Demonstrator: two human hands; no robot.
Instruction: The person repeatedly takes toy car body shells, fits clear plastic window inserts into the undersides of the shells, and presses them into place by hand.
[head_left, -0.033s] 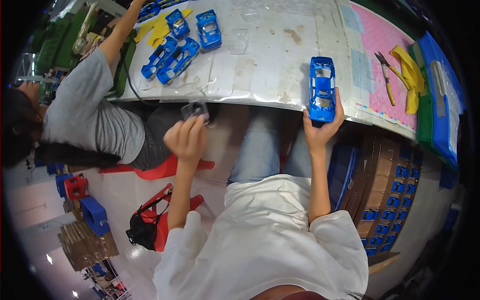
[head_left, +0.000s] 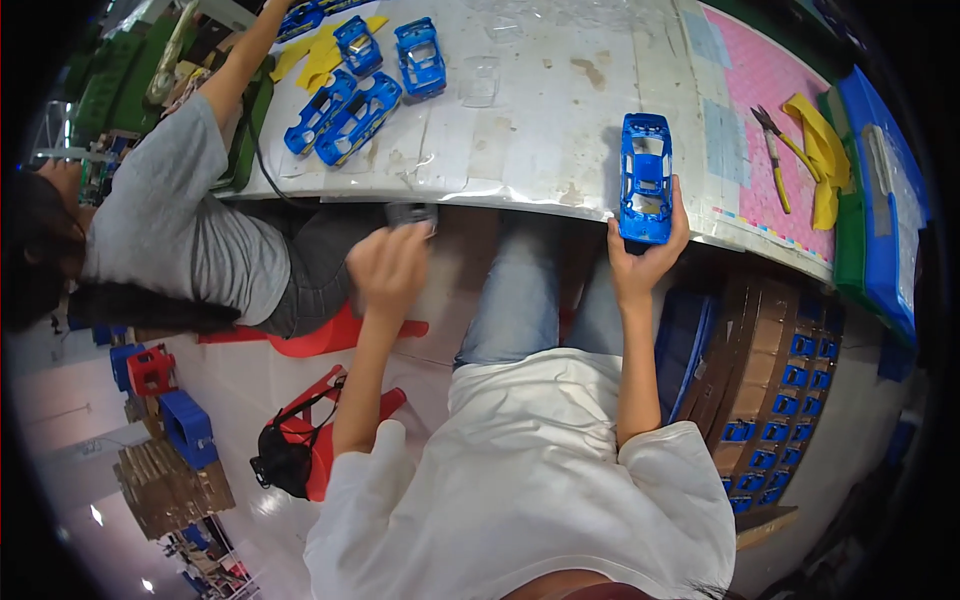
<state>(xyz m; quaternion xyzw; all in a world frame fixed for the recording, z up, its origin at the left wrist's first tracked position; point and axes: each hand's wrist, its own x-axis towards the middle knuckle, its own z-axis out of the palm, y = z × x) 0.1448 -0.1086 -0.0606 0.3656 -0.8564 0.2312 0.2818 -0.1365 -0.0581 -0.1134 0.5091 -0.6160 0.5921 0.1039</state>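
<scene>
- The right hand grasps a blue car body, fingers wrapped round its near end, at the near edge of the table.
- The body is a glossy bright blue toy shell, lying lengthwise away from the person, with open window holes through which the inside shows.
- The left hand is raised below the table edge, fingers curled round a small dark grey part, blurred.
- The table is pale grey, scuffed and stained, with clear film over part of it; a pink mat covers its right end.
- On the mat lie one pair of pliers and yellow strips.
- Four more blue shells sit at the far left, beside a neighbour in a grey shirt who reaches onto the table.
- Below: a pale floor, red stools, a black bag, and cardboard trays holding rows of small blue pieces, too many to count.
</scene>
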